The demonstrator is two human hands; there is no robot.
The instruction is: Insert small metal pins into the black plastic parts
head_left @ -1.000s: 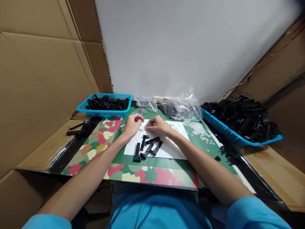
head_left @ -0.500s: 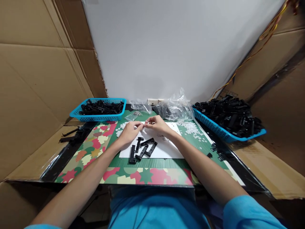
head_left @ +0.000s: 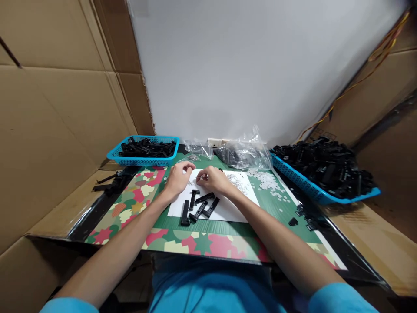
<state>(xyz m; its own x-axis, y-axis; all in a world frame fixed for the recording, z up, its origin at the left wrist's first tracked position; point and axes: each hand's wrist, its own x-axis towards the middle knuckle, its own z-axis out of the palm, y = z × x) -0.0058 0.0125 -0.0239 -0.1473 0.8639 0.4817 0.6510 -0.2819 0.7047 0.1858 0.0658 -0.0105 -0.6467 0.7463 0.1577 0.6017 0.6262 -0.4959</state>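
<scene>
My left hand (head_left: 178, 178) rests at the left edge of a white sheet (head_left: 243, 214), fingers curled towards the thumb; anything between them is too small to name. My right hand (head_left: 213, 179) is a short way to its right, low over the sheet, its fingers pinched on a thin, pale item (head_left: 199, 177) I cannot make out. Just nearer to me lie several black plastic parts (head_left: 198, 211), long and narrow. Tiny metallic pieces (head_left: 237, 181) are scattered on the sheet right of my right hand, and a few more (head_left: 190, 183) lie between the hands.
Small white discs (head_left: 267, 180) are spread on the green mat (head_left: 224, 227) at right. Blue baskets of black parts stand at back left (head_left: 143, 161) and right (head_left: 302, 184). Clear plastic bags (head_left: 243, 154) lie at the back. Loose black pieces (head_left: 304, 217) sit near the right edge.
My hands, together before, are now apart, with the right hand lower over the sheet. The tiny metallic pieces on the sheet show more fully. The whole view has shifted slightly.
</scene>
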